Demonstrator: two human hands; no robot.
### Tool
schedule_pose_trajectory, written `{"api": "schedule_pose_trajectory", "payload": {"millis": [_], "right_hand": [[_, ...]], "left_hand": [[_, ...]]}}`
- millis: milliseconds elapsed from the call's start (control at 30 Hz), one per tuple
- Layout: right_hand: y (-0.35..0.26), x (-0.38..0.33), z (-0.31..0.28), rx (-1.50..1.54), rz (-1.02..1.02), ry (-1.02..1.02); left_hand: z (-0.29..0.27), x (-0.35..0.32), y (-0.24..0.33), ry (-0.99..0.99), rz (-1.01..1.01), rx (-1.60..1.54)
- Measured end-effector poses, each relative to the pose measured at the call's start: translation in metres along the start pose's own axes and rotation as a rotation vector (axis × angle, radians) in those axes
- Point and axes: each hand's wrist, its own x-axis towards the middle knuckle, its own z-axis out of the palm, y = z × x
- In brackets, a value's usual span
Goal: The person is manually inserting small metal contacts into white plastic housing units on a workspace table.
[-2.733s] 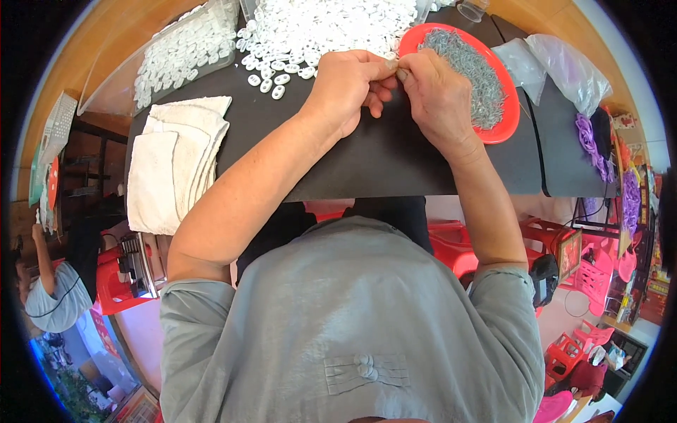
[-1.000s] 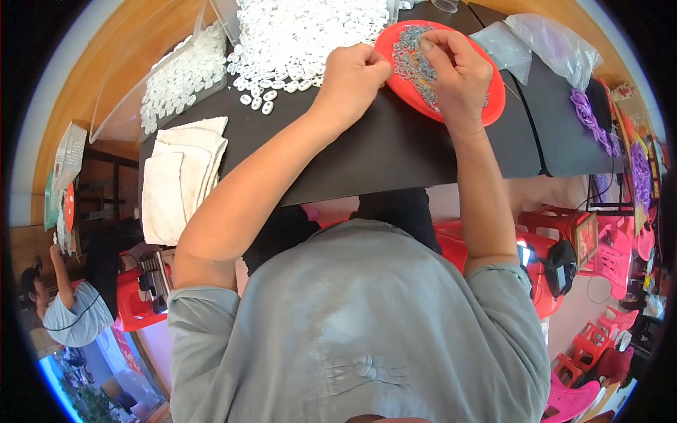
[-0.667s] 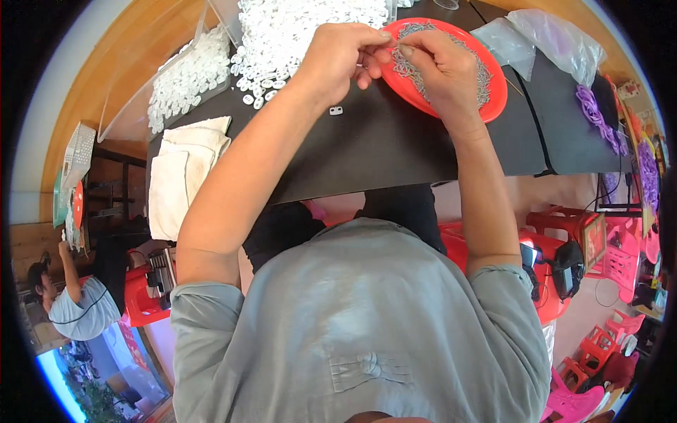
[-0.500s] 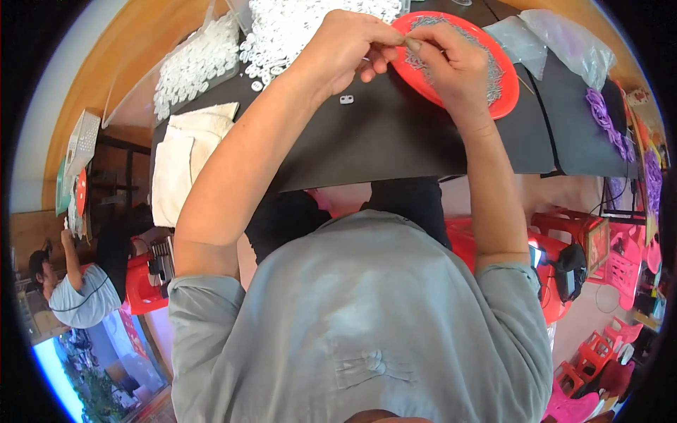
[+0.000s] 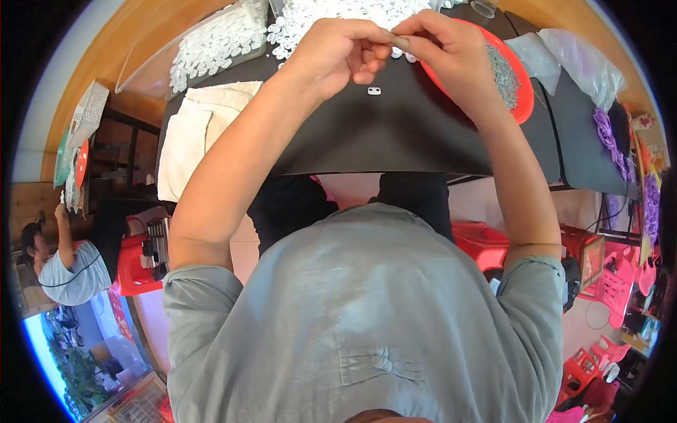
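Observation:
Over the far part of the black table, my left hand and my right hand meet at the fingertips. Thumb and forefinger of each are pinched together; whatever is between them is too small or hidden to make out. The other left fingers curl loosely. Below the left hand, a small white plastic piece with two holes lies alone on the table. My right hand and wrist partly cover a red plate holding many thin grey metal nails or pins. Behind the hands spreads a heap of small white plastic pieces.
A clear box of white pieces stands at the far left, with a folded cream cloth nearer me. Clear plastic bags and purple cord lie to the right. Another person sits at the left.
My joined hands have shifted left off the red plate, toward the white heap, still pinched together. The whole view has also turned slightly, moving the table in the picture.

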Motion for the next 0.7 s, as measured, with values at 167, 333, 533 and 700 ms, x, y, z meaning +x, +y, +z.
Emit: {"api": "schedule_pose_trajectory", "payload": {"millis": [167, 333, 533, 700], "right_hand": [[-0.005, 0.038, 0.005, -0.18, 0.041, 0.015], [0.002, 0.044, 0.029, 0.134, 0.14, -0.021], [0.021, 0.033, 0.039, 0.076, 0.216, -0.031], [0.026, 0.033, 0.038, 0.123, 0.3, 0.085]], "left_hand": [[-0.012, -0.014, -0.021, 0.263, 0.318, 0.928], [-0.008, -0.015, -0.047, 0.038, 0.496, 1.55], [-0.016, -0.012, -0.068, -0.033, 0.72, 1.889], [-0.016, 0.002, -0.041, 0.27, 0.381, 0.948]]}}
